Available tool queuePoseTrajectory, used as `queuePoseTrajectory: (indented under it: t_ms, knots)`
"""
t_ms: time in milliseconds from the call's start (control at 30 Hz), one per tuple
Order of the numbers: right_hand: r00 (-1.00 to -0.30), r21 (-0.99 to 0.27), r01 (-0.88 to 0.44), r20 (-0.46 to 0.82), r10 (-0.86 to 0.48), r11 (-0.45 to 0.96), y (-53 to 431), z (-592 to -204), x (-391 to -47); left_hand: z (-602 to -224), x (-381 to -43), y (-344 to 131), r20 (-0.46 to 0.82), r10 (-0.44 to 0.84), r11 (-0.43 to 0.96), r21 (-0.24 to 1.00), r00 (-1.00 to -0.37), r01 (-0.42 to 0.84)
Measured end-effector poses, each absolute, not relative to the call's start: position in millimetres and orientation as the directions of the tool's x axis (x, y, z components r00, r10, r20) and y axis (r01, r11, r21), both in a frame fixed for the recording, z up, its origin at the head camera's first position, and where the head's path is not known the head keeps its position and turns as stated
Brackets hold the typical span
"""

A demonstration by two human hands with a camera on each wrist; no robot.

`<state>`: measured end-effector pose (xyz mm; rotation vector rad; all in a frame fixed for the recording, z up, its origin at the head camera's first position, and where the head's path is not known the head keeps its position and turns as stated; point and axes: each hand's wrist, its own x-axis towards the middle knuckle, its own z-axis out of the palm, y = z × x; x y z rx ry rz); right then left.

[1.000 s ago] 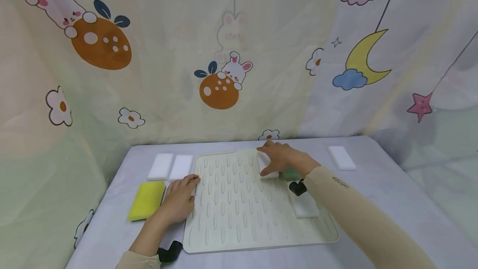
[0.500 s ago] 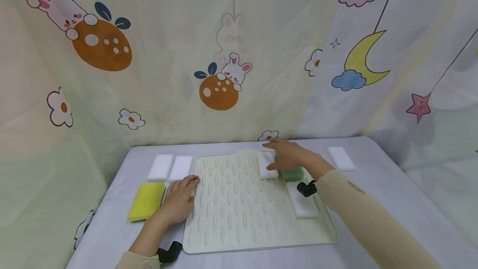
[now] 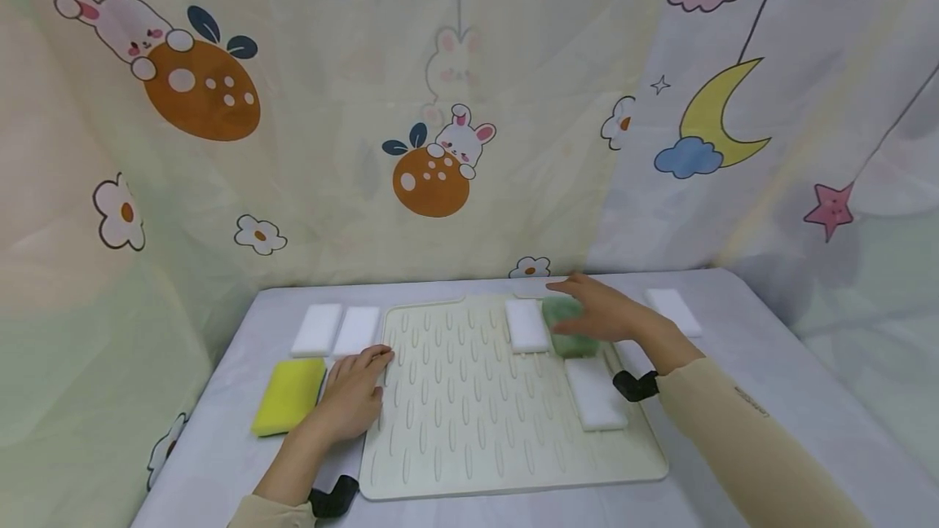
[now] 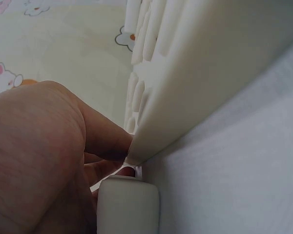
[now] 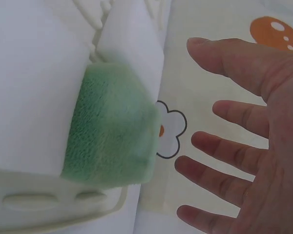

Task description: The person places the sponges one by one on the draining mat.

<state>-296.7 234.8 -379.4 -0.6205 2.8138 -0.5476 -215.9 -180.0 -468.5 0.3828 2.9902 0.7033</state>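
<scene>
My left hand (image 3: pixel 354 392) rests at the left edge of a cream ridged drying mat (image 3: pixel 455 398), fingertips touching its rim. In the left wrist view the fingers meet the mat's edge (image 4: pixel 185 78), beside a white block (image 4: pixel 128 204). My right hand (image 3: pixel 601 310), fingers spread and holding nothing, is over a green sponge (image 3: pixel 553 316) on the mat's far right. The right wrist view shows the open palm (image 5: pixel 278 136) apart from that sponge. A white sponge (image 3: pixel 526 326) lies directly left of the green one, and another white sponge (image 3: pixel 597 398) lies nearer the front.
Left of the mat lie two white sponges, one farther left (image 3: pixel 317 330), and a yellow sponge (image 3: pixel 289 396) with a dark underside. A white sponge (image 3: pixel 675 310) lies at the table's back right. A printed cloth (image 3: pixel 330 104) hangs behind the table.
My right hand has withdrawn rightward from the white sponge at the mat's back, leaving it in place, and is now over the green sponge. The left hand has stayed still.
</scene>
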Motion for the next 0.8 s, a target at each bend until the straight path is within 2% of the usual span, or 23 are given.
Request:
queuePoseTrajectory:
  t_ms: [433,800]
  knots:
    - [-0.912,-0.480,-0.336,-0.049,-0.407,0.810,266,-390,-283,-469,-216,-183,0.017,0.257,0.863,0.445,-0.966,0.237]
    - [-0.936,-0.494,-0.268,-0.070,-0.346,0.827,301,-397,-283,-470,-220,-184,0.013,0.263,0.867,0.436,-0.965,0.242]
